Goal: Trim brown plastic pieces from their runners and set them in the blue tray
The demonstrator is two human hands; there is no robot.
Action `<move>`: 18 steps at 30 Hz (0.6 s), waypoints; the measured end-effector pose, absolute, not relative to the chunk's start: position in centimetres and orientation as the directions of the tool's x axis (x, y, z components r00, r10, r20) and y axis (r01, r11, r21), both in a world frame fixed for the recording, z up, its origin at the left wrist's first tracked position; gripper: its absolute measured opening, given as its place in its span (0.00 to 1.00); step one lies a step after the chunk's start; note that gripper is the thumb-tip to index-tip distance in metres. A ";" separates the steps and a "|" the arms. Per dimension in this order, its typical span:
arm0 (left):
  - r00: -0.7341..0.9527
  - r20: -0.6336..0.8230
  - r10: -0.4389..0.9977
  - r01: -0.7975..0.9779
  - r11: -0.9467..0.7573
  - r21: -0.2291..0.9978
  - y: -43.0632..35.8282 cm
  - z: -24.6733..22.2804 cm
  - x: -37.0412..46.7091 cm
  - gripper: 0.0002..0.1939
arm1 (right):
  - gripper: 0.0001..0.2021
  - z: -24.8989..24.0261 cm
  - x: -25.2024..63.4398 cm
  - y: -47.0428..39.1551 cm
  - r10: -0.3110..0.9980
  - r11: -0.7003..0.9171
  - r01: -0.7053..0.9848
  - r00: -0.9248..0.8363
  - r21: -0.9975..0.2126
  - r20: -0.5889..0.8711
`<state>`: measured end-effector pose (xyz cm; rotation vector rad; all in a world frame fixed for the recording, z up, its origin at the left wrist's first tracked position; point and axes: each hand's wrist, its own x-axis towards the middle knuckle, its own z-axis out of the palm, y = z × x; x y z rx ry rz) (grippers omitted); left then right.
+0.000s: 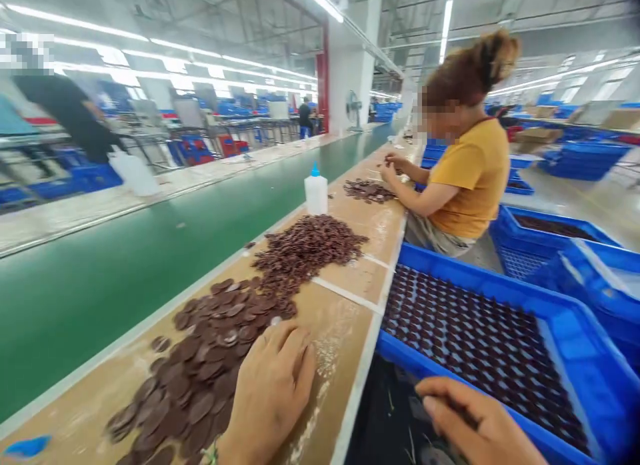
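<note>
Two heaps of brown discs (215,358) are being pressed by the spread left hand (270,391) beside one blue crate (570,331), the right hand (470,418) pinching something dark, on a bench in a factory hall.

Both of the person's hands sit low in the head view. The left hand (270,391) lies palm down, fingers stretched forward and held close together, the wrist running off the bottom edge. The right hand (475,421) is lower and further right, turned on its side with the fingers curled inward toward the palm; what they close on cannot be told.
</note>
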<state>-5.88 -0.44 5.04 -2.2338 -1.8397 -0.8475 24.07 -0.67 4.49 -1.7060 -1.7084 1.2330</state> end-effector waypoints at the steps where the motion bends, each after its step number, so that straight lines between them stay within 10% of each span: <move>1: 0.042 0.503 0.863 0.965 -0.165 0.203 -1.1 4.9 -6.9 0.10 | 0.20 5.7 24.0 0.6 0.952 -0.127 0.579 -0.158 -0.805 -0.263; 6: -0.123 0.519 0.846 0.992 0.100 0.072 -3.2 2.6 -9.2 0.18 | 0.20 10.2 19.5 5.9 0.955 0.101 0.661 -0.275 -0.744 -0.115; 11: -0.154 0.502 0.851 0.984 0.085 0.157 -2.5 2.3 -8.4 0.14 | 0.18 8.0 10.2 10.9 0.903 0.426 0.795 -0.406 -0.432 0.143; 18: -0.239 0.471 0.849 0.946 0.094 0.311 -2.6 2.1 -8.8 0.10 | 0.16 4.9 3.3 15.6 0.922 0.386 0.853 -0.365 -0.351 0.127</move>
